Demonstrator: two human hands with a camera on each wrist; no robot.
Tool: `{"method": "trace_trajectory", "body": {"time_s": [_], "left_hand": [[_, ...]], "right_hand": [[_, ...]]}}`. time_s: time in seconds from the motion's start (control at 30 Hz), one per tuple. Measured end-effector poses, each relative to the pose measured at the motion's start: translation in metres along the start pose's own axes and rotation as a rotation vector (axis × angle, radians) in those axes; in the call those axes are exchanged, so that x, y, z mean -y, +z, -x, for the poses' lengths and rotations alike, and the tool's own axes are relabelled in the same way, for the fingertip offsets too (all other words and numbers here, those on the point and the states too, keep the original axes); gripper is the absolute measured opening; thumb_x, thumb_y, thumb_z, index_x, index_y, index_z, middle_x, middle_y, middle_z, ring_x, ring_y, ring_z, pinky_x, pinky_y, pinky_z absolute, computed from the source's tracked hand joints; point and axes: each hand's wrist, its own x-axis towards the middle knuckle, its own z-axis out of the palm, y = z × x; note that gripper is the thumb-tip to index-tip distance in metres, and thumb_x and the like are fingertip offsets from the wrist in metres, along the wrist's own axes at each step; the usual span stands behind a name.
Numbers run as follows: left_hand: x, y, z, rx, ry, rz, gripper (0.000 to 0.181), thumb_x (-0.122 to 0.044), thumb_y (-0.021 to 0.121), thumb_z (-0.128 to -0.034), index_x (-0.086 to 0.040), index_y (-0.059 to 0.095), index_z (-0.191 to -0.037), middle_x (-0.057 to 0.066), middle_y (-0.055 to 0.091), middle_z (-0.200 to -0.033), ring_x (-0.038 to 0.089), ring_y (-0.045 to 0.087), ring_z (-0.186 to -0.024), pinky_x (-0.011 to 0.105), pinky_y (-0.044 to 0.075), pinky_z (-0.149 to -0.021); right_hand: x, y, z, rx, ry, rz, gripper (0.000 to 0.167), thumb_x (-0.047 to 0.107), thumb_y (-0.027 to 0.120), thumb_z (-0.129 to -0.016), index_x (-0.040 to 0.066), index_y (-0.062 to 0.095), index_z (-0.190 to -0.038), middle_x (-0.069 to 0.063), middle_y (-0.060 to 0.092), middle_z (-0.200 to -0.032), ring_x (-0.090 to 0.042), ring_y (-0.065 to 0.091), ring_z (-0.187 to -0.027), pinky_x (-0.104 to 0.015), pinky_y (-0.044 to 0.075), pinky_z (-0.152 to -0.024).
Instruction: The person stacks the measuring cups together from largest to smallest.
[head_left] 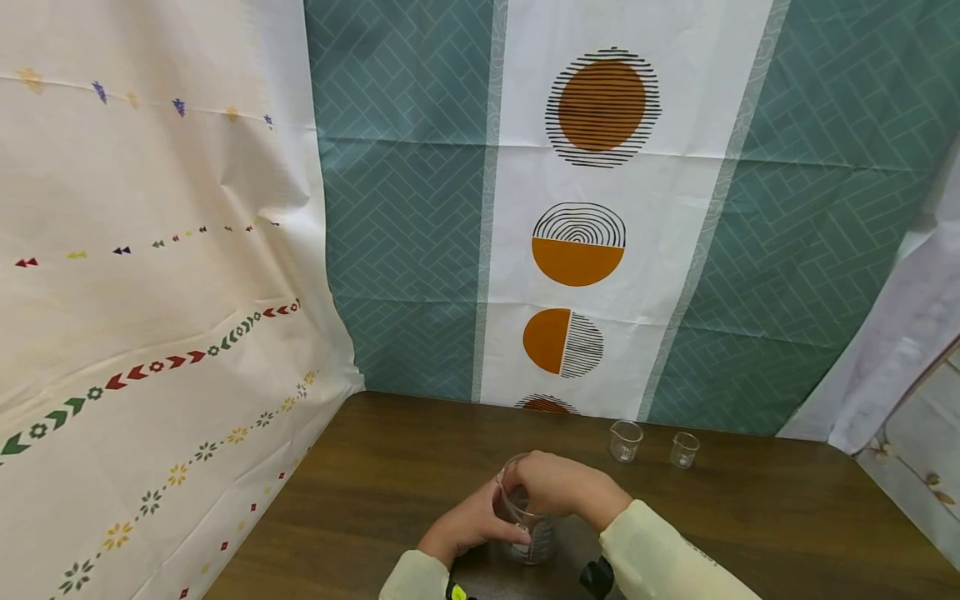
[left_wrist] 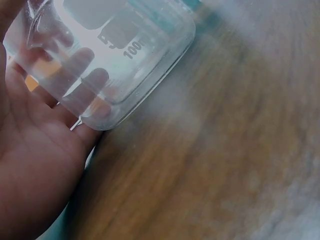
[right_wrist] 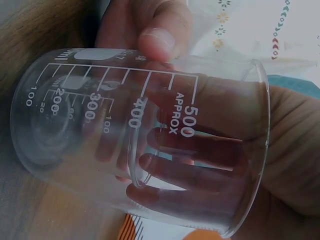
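- Hands are both at work on one piece of glass: your left hand (head_left: 474,518) curls round the large beaker (head_left: 542,543) from nine o'clock, thumb across its near side, and your right hand (head_left: 566,485) dips into its mouth from one o'clock.
- The large beaker is near six o'clock in the head view, over the tabletop (head_left: 360,500); you cannot tell whether its base sits flat. If it is tipped, a push from your right hand could swing it over.
- An inner beaker (right_wrist: 95,127) lies inside it, and your right fingers (right_wrist: 192,172) overlap its rim. Whether they pinch it or only touch it, you cannot tell. A weak hold on that smooth rim could let it drop and chip either base.
- Your right hand nearly fills the mouth, so knuckles could wedge there, and a sideways pull could knock glass on glass or drag the large beaker along.
- A loosened left hold, with smooth walls, could let the large beaker turn or slide.
- Beyond, the nearer small beaker (head_left: 626,442) stands at half past one and the farther small beaker (head_left: 684,451) at two; a wide right elbow or wrist sweep could clip them.
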Motion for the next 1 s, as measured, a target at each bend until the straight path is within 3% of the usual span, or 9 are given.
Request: {"method": "trace_trajectory", "body": {"time_s": [0.47,1.0], "left_hand": [[0.0007,-0.0005,-0.0006,-0.032,-0.004,-0.037,0.08,-0.015,0.079,-0.0795,-0.027,0.035,-0.145,-0.003,0.045,-0.145,0.02,0.047,-0.127,0.025,0.043,-0.101],[-0.0019,0.0003,0.0005,-0.017,-0.002,-0.035,0.082,-0.012,0.079,-0.0792,-0.028,0.034,-0.146,-0.002,0.047,-0.143,0.018,0.053,-0.122,0.024,0.045,-0.099]], "right_hand": [[0.0016,-0.0042,-0.0002,0.052,0.011,0.021,0.027,0.007,0.08,-0.075,0.02,0.072,-0.097,0.009,0.068,-0.095,-0.005,0.062,-0.09,-0.023,0.052,-0.08],[0.0004,-0.0083,0.0039,0.067,-0.015,0.019,0.027,0.008,0.077,-0.078,0.021,0.072,-0.101,0.011,0.068,-0.099,-0.006,0.063,-0.094,-0.022,0.052,-0.083]]}}
